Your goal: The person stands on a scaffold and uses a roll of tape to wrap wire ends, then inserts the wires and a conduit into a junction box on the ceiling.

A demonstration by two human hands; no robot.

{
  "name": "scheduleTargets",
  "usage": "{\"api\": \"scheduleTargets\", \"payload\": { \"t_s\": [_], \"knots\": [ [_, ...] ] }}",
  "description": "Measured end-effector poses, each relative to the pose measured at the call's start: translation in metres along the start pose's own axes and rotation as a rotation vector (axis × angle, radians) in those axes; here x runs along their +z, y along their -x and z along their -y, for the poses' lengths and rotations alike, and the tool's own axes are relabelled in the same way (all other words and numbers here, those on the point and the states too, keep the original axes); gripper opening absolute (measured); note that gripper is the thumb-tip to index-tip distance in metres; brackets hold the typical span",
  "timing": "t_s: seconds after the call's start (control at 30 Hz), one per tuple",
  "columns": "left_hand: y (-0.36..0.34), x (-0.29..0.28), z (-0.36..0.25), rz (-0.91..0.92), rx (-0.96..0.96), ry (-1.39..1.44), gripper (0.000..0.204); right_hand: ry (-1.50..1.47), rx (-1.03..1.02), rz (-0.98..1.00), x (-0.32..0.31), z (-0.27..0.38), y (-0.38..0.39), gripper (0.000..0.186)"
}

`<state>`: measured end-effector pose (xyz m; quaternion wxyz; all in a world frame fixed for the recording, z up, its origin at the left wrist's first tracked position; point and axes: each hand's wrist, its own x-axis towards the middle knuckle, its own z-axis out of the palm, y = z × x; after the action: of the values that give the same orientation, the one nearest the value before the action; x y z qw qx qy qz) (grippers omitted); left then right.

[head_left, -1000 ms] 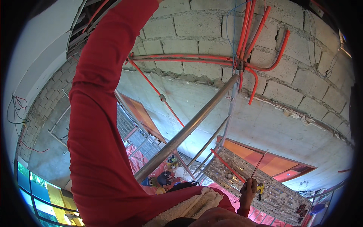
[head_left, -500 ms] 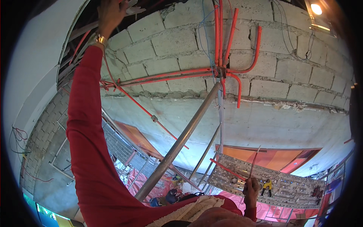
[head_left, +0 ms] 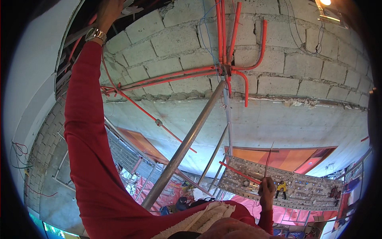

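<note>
My left arm in its red sleeve reaches up to the dark gap at the ceiling's edge. My left hand, with a metal watch at its wrist, is cut off by the picture's upper edge, so its fingers are hidden. Low on the right, my right hand is closed on a thin dark wire that sticks up from the fingers. An orange tube runs slantwise up to that hand; whether it is held I cannot tell. Beside the hand, a yellow-and-black hand tool appears over the perforated scaffold plank.
A slanting metal scaffold pole crosses in front of me. Orange conduits meet at a junction box on the block wall. A lamp shines at upper right. Pink sheeting lies far below.
The whole view has shifted a little, with the wall and pipes sitting higher and further left. My left hand has slipped further past the upper edge. My right hand still grips the wire.
</note>
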<state>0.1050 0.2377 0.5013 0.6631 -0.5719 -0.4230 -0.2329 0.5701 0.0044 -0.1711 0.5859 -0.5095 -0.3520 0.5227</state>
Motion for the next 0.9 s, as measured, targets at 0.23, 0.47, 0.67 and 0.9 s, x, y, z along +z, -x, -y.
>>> {"api": "scheduleTargets", "payload": {
  "t_s": [0.23, 0.47, 0.67, 0.9],
  "knots": [
    [-0.015, -0.029, -0.065, -0.058, 0.05, 0.399, 0.031, 0.003, -0.181, 0.02, 0.005, 0.078, -0.048, 0.022],
    [0.004, -0.027, -0.092, -0.196, 0.166, 0.334, 0.034, -0.001, -0.443, 0.014, 0.024, 0.128, -0.064, 0.023],
    [0.02, -0.036, -0.107, -0.283, 0.298, 0.428, 0.046, 0.215, -0.591, -0.065, 0.012, 0.158, -0.065, 0.027],
    [0.036, -0.065, -0.123, -0.235, 0.295, 0.499, 0.045, 0.16, -0.782, -0.053, 0.011, 0.186, -0.061, 0.028]
  ]
}}
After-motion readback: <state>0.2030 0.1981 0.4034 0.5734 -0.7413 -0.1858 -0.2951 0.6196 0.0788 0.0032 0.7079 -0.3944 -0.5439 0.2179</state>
